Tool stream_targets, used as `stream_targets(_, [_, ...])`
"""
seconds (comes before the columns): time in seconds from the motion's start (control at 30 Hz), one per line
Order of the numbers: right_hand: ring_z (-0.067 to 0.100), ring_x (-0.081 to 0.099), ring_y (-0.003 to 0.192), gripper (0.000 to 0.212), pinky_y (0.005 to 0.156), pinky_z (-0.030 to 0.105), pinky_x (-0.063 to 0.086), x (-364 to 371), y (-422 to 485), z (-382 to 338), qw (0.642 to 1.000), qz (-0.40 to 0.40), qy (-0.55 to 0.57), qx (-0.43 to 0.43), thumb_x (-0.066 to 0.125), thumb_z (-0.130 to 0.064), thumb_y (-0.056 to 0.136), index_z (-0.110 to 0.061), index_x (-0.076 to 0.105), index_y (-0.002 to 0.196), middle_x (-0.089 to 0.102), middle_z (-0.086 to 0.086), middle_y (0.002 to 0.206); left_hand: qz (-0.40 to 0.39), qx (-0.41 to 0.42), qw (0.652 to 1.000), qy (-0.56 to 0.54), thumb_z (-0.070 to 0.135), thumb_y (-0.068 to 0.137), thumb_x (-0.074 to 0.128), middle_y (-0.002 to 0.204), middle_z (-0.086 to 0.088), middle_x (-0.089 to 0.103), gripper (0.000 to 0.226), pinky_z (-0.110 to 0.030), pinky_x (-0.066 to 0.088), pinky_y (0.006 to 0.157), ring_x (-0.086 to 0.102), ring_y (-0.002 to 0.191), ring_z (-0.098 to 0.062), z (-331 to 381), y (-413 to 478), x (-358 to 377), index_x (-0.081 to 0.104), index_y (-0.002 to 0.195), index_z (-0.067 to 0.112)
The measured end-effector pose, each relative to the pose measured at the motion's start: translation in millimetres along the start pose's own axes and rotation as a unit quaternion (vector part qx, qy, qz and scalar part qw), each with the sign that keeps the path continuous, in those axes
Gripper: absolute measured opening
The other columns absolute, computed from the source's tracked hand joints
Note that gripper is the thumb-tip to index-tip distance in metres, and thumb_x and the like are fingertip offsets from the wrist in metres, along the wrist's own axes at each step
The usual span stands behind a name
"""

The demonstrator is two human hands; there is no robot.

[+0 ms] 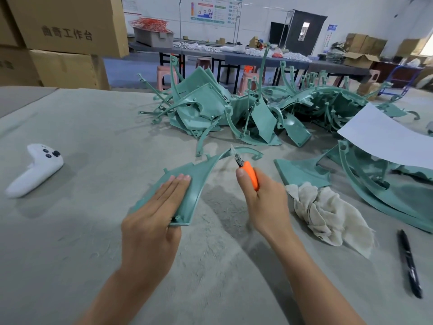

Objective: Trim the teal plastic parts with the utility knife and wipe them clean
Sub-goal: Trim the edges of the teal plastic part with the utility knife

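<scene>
A: The knife [248, 171] has its blade at the thin curved tip of the teal part [201, 174], on the table [70, 231] right in front.

B: Shallow strokes, away from the body, I'd say.

A: The left hand [159, 207] presses the part down, fingers straight and together. The right hand [260, 195] is wrapped tight round the orange handle. The rag [323, 212] lies just beside.

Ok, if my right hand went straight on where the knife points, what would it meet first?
Probably the teal part, its thin curved arm just ahead of the utility knife; depth unclear.
</scene>
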State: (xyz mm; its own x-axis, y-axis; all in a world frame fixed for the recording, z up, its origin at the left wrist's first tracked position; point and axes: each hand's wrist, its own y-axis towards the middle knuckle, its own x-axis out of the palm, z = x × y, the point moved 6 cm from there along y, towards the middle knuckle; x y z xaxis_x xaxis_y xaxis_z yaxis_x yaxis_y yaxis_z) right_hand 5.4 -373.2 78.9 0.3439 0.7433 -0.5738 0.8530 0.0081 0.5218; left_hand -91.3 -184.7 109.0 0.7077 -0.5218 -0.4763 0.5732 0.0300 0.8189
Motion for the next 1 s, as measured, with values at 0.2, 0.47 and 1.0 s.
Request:
stream_targets(0.2, [0.021, 0.038, 0.048, 0.062, 0.053, 0.035, 0.030, 0.1, 5.5, 10.1, 0.999, 0.027, -0.006, 0.031, 0.026, -0.074, 0.087, -0.017, 0.036, 0.065, 0.038, -0.002, 0.052, 0.004, -0.003, 1.000, -0.006, -0.001, 0.067, 0.036, 0.124, -0.003, 0.054, 0.058, -0.008, 0.027, 0.106, 0.044, 0.120, -0.005, 1.6, -0.2, -3.5, 0.065, 0.117, 0.000])
stream_targets(0.47, [0.017, 0.037, 0.049, 0.058, 0.052, 0.032, 0.028, 3.7, 9.8, 18.8, 0.996, 0.045, -0.015, 0.078, 0.030, -0.069, 0.093, -0.019, 0.033, 0.062, 0.037, -0.006, 0.052, 0.007, -0.008, 0.999, -0.053, 0.000, 0.063, 0.037, 0.128, 0.004, 0.048, 0.063, 0.001, 0.025, 0.101, 0.037, 0.129, 0.012, 0.1, -0.5, -4.4, 0.056, 0.123, 0.011])
stream_targets(1.0, [0.014, 0.035, 0.047, 0.061, 0.055, 0.032, 0.029, -17.2, 18.2, 76.4, 0.935, 0.090, 0.202, 0.278, 0.035, -0.070, 0.094, -0.016, 0.045, 0.067, 0.041, -0.009, 0.051, 0.096, -0.164, 0.982, -0.015, 0.012, 0.080, 0.065, 0.048, 0.007, 0.050, 0.017, 0.003, 0.030, 0.055, 0.046, 0.061, -0.006, -24.0, -4.9, -6.3, 0.076, 0.094, 0.013])
